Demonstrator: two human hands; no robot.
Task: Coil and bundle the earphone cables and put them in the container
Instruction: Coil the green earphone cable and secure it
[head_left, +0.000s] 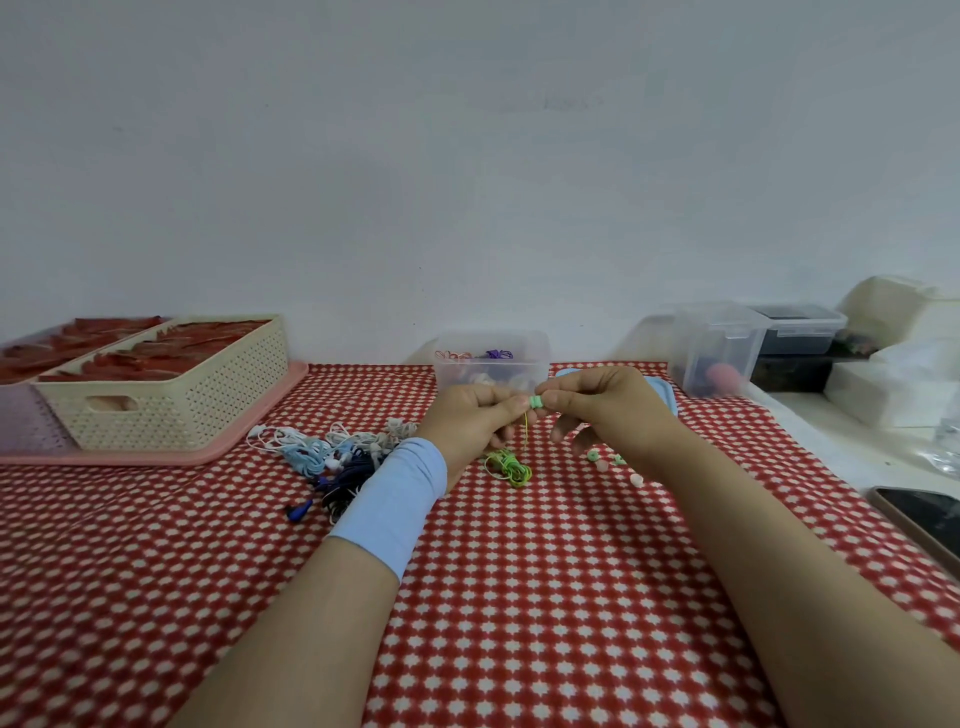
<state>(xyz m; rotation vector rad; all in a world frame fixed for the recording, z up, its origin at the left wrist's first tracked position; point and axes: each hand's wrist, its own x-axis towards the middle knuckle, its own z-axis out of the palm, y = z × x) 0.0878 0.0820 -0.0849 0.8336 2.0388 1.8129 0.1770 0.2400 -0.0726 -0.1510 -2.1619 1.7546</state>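
Green earphone cable (509, 465) is seen hanging from the green earbud end (535, 401), which is pinched from both sides: by the fingertips of the left hand (467, 421) and by those of the right hand (602, 410), raised a little above the red-and-white tablecloth (519, 597). Most of that cable lies in a loose tangle on the cloth just below the hands and is not yet coiled. The clear container (540, 348), with a few bundles already inside, stands just behind the hands, and a pile of other earphones (337, 452) waits beside the left wrist.

The step in hand is judged to be the start of a coil. It is probably best done if the earbud end is kept pinned by one hand while even loops are drawn up by the other. The tangle should be loosened first, so that no knot is pulled tight. Light tension is advised, since the thin wire kinks easily.

No brand, label or readable writing can be made out anywhere.
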